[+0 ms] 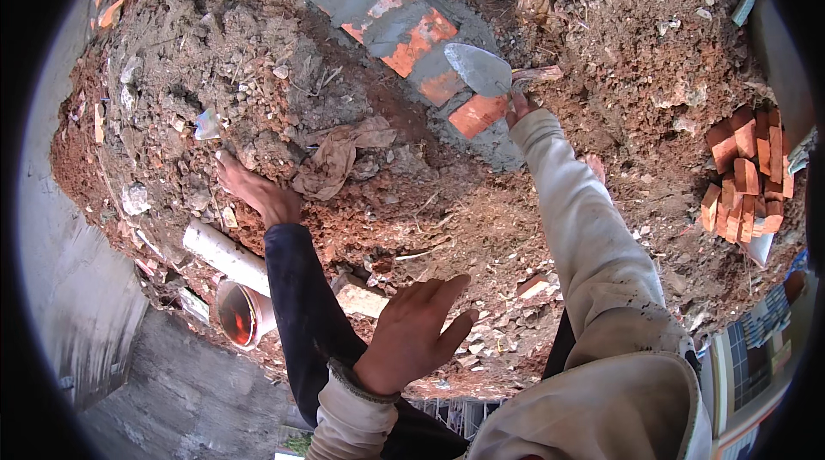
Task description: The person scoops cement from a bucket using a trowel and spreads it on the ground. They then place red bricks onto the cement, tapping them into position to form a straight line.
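My right hand point(522, 109) grips a pointed metal trowel point(477, 66) by its handle, with the blade over a course of mortar-smeared bricks point(419, 39). A red brick point(475, 116) sits in grey mortar point(503, 152) at the course's lower end, just below the blade. My left hand point(412, 331) hangs at the lower middle, holding nothing, its thumb apart from the slightly curved fingers. A bare foot point(258, 189) below a dark trouser leg stands on the soil at left; another foot point(593, 169) is partly hidden behind my right forearm.
Loose bricks point(743, 172) are piled at the right. A white pipe point(219, 254) and a bucket point(249, 314) lie at the lower left. Rubble soil, with crumpled brown paper point(331, 163), lies left of the bricks. A concrete surface point(73, 305) borders the soil at the far left.
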Demonstrator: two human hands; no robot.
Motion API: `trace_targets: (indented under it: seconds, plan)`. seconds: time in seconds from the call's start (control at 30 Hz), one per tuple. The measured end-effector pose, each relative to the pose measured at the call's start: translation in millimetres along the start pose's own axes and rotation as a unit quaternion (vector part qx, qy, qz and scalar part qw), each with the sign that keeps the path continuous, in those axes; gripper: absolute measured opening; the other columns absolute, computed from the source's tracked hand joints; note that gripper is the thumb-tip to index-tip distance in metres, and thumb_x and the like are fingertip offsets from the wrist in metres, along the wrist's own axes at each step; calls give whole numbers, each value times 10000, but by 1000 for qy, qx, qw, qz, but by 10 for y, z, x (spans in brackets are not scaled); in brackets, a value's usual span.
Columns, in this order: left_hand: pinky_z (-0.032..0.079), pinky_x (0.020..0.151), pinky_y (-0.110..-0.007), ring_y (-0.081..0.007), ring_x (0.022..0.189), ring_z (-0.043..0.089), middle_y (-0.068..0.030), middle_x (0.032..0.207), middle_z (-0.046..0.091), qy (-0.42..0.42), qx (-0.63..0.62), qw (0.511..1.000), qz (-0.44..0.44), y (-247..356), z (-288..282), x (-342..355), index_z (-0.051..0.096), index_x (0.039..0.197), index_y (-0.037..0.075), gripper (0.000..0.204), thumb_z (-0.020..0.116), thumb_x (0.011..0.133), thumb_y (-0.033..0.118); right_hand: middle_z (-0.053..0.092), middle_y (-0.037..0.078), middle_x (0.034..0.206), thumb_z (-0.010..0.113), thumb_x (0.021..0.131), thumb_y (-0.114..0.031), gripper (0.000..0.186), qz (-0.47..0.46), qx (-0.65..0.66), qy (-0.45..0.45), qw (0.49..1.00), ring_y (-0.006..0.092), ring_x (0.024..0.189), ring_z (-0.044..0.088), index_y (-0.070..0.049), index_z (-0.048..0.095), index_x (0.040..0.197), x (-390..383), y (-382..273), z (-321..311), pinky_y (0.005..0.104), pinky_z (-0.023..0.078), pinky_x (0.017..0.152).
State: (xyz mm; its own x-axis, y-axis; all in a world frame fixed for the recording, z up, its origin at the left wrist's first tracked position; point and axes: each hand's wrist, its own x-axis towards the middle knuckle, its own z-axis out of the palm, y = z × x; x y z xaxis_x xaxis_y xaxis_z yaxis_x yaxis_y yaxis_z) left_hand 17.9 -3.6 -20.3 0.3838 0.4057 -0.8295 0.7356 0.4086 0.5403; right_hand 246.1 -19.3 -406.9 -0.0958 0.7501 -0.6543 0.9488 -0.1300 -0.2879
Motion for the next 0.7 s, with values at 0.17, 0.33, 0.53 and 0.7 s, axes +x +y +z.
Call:
trace_targets:
  seconds: [0.17, 0.33, 0.53, 0.7]
  plan:
    - [488, 794, -409, -349, 935, 614, -197, 1030, 630, 20, 2, 1000, -3, 30, -46, -9, 547, 1227, 30, 426, 626, 893, 282, 621, 219, 989, 553, 860, -345, 507, 85, 102, -28, 991, 401, 837, 616, -101, 465, 1295, -658, -22, 238, 470, 500, 730]
    - [493, 806, -387, -332, 957, 618, -192, 1056, 630, 28, -25, 999, 1, -26, 114, 38, 552, 1219, 23, 426, 633, 894, 286, 609, 222, 974, 564, 845, -273, 485, 12, 52, 4, 999, 394, 828, 615, -57, 452, 1265, -424, -423, -25, 457, 503, 710]
    - [506, 733, -320, -216, 818, 646, -136, 939, 667, 15, -11, 999, -51, -317, 331, 165, 534, 1235, 5, 421, 639, 895, 231, 594, 188, 934, 570, 828, -189, 452, -31, 123, 9, 992, 343, 792, 613, -50, 469, 1246, -767, 84, -477, 416, 495, 710]
    - [499, 757, -280, -149, 813, 623, -89, 923, 660, 139, -132, 977, -93, -471, 344, -2, 543, 1219, 17, 358, 605, 889, 144, 581, 159, 901, 575, 813, -120, 433, -81, 253, 110, 958, 301, 762, 611, -45, 483, 1230, -2611, 900, -1909, 381, 488, 711]
